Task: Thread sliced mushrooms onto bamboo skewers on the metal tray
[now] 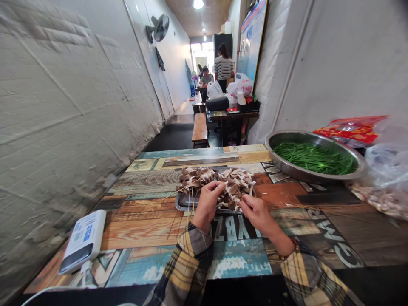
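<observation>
While both my hands work over a shallow plastic tray (182, 204) near the middle of the desk (143, 216), a ragged piece of oyster mushroom (232, 192) spans the gap between them. My left hand (209, 202), coming in over the tray's near edge, pinches the piece with thumb and forefinger together at its upper left. My right hand (259, 216) has its fingers clamped on the piece's lower right edge. I cannot tell whether its underside touches the heaped mushrooms (197, 175) in the tray, which are grey-brown with pale stems. Several thin wooden skewers (193, 199) lean on the tray's near left side, beside my left hand; more thin sticks (331, 207) lie on the desk to the right.

Just beyond my right hand, at the far right, stands a wide steel basin (270, 151) holding long green leaves (314, 158), probably garlic chives. Next to it are clear plastic bags (389, 170) and a red package (353, 127). A white box-shaped device (84, 238) with a cable lies at the near left. My sleeves (188, 259) are yellow, black and grey plaid. Farther down the narrow room are a wooden bench (200, 127) and several people (223, 66).
</observation>
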A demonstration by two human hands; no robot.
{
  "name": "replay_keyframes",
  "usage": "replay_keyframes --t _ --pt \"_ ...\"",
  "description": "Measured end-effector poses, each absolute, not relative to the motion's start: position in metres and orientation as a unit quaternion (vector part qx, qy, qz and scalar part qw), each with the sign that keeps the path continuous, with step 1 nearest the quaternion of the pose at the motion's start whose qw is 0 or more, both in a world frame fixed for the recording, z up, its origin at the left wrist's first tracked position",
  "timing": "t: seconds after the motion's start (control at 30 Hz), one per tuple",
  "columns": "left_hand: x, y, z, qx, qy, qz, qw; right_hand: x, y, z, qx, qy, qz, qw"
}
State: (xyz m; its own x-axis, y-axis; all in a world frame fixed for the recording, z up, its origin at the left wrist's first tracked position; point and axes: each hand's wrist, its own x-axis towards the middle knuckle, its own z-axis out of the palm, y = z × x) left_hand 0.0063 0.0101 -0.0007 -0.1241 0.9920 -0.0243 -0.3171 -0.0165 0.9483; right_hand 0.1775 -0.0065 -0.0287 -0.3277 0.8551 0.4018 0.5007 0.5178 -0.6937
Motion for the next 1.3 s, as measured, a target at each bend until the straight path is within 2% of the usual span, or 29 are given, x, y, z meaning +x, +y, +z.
replay_keyframes --t 0.37,0.53,0.77,0.83,0.93,1.1,1.17,1.3 --pt "0.005 0.011 -0.007 0.378 0.447 0.619 0.524 0.177 -0.009 -0.033 -0.431 -0.777 0.249 0.385" --pt "-0.001 0.014 -0.014 0.391 0.469 0.626 0.484 0.178 -0.014 -0.041 -0.415 -0.790 0.230 0.389" --pt "0.002 0.010 -0.012 0.424 0.475 0.628 0.447 0.193 -0.019 -0.015 -0.473 -0.773 0.196 0.374" --pt "-0.004 0.001 -0.001 0.452 0.494 0.631 0.391 0.200 -0.018 -0.003 -0.495 -0.749 0.214 0.387" --pt "-0.030 -0.017 0.023 0.575 0.518 0.595 0.217 0.204 -0.015 0.010 -0.501 -0.700 0.287 0.419" --pt "-0.104 -0.033 0.052 0.656 0.611 0.441 -0.054 0.183 -0.005 0.022 -0.466 -0.642 0.388 0.469" --pt "-0.126 -0.037 0.052 0.663 0.665 0.333 -0.086 0.167 0.001 0.025 -0.461 -0.624 0.408 0.481" --pt "-0.137 -0.048 0.043 0.683 0.692 0.233 -0.031 0.134 0.010 0.031 -0.443 -0.571 0.469 0.508"
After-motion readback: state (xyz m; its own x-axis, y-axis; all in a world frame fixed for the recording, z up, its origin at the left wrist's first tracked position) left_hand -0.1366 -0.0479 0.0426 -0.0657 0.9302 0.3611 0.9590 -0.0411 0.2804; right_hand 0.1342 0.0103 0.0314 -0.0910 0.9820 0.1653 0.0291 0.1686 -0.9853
